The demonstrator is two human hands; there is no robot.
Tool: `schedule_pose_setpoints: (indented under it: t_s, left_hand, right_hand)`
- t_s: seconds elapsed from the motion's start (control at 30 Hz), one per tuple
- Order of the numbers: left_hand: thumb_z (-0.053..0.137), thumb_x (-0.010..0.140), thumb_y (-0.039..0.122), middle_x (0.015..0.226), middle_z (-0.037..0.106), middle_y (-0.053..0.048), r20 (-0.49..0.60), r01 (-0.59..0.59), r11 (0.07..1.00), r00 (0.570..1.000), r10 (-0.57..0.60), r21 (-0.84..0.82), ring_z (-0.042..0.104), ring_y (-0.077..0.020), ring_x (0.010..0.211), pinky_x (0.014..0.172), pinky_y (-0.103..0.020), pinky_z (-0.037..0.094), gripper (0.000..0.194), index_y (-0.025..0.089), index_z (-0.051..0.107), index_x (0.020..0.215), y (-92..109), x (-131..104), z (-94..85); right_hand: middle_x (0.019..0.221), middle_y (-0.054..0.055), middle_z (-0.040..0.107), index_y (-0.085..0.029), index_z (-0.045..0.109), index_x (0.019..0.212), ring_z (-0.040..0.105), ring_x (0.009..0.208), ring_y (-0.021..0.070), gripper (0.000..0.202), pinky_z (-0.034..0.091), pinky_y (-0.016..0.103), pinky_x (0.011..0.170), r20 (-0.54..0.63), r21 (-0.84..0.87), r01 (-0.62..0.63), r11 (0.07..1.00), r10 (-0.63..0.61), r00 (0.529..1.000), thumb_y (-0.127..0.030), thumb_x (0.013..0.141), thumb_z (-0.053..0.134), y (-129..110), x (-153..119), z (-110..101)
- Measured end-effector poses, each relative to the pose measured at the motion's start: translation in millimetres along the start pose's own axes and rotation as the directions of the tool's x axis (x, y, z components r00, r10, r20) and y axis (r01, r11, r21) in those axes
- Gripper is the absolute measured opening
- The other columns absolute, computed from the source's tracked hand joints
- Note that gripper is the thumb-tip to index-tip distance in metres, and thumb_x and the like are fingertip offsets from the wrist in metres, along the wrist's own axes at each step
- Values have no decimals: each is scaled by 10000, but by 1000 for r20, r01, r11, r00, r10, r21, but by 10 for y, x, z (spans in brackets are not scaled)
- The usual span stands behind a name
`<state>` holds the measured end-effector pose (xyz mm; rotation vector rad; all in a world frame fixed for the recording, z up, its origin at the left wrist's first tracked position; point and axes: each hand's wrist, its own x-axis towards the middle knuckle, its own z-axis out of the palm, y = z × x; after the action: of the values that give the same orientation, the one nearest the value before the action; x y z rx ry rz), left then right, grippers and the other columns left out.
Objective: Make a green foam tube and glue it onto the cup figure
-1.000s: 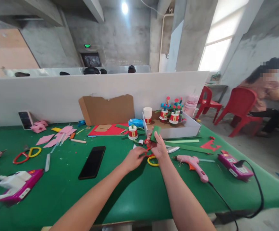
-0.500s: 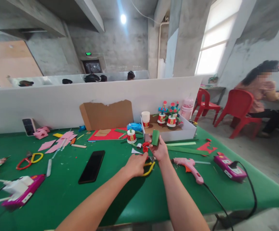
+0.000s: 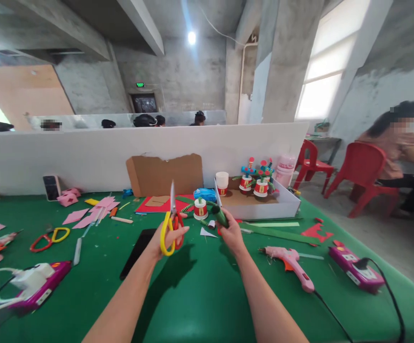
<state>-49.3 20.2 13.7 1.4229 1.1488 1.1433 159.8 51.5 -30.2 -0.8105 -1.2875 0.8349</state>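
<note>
My left hand (image 3: 156,245) is closed on a pair of scissors (image 3: 173,209) with yellow and red handles, the blades pointing up. In my right hand (image 3: 234,233) a green paper tube (image 3: 221,217) is gripped, tilted with one end toward the scissors. Between and beyond the hands stands a small paper cup figure (image 3: 200,209) with green coiled arms. A white paper scrap (image 3: 207,232) lies on the green table just in front of it. Under my left wrist is a black phone (image 3: 137,252), partly covered.
A white box (image 3: 274,209) holds several finished cup figures and a white cup (image 3: 222,182). To the right lie a pink glue gun (image 3: 292,262), green paper strips (image 3: 285,233) and a purple power strip (image 3: 357,269). Left are other scissors (image 3: 42,242) and pink paper (image 3: 103,205).
My left hand has picked the scissors up off the table and moved left, raising them upright. My right hand has tipped the green tube over to the left and lowered it slightly.
</note>
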Motion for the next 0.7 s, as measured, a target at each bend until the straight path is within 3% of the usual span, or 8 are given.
schedule_pose_setpoints:
  t_s: [0.07,0.17,0.3,0.53,0.63,0.7]
  left_hand:
    - [650,690,404,493,480,85,-74,-63,990,996,54,-125,484,-93,430,473,-223,404,467,145,483,1041,-54,75,148]
    - [695,656,414,579,549,67,-193,-140,943,978,84,-302,587,-121,533,574,-267,484,517,158,457,1037,-191,138,268]
    - [737,613,408,678,622,30,-200,-92,918,980,14,-386,655,-161,632,662,-309,514,599,164,425,1062,-360,136,271]
    - [728,606,268,640,561,75,-109,10,932,993,-53,-362,574,-90,524,562,-236,478,526,175,436,1033,-468,146,299]
    - [667,625,200,629,520,95,-131,-2,958,991,-37,-287,510,-67,444,477,-210,430,485,183,428,1047,-515,171,290]
    - [616,641,160,632,510,97,-169,-46,980,986,13,-193,476,-57,423,457,-199,403,461,190,432,1063,-535,184,258]
  right_hand:
    - [1072,30,645,-263,640,1097,570,1013,205,466,430,387,940,116,-140,133,981,-117,986,-85,673,564,0,-40,47]
    - [1086,51,623,-266,610,1163,558,1039,208,590,415,390,951,253,-248,247,937,-184,950,-17,646,472,13,-85,77]
    - [1074,66,604,-265,583,1203,544,1034,212,673,423,396,938,337,-354,300,886,-179,924,10,611,420,57,-101,79]
    - [1071,67,579,-278,571,1227,525,1037,216,725,422,407,945,452,-458,351,817,-127,883,20,594,382,71,-129,126]
    - [1127,63,568,-276,557,1241,506,1089,213,750,390,406,987,482,-413,341,844,-115,869,12,570,384,16,-138,141]
    - [1196,54,551,-272,548,1240,492,1115,213,749,378,403,999,427,-358,266,895,-96,899,-10,553,407,-16,-123,113]
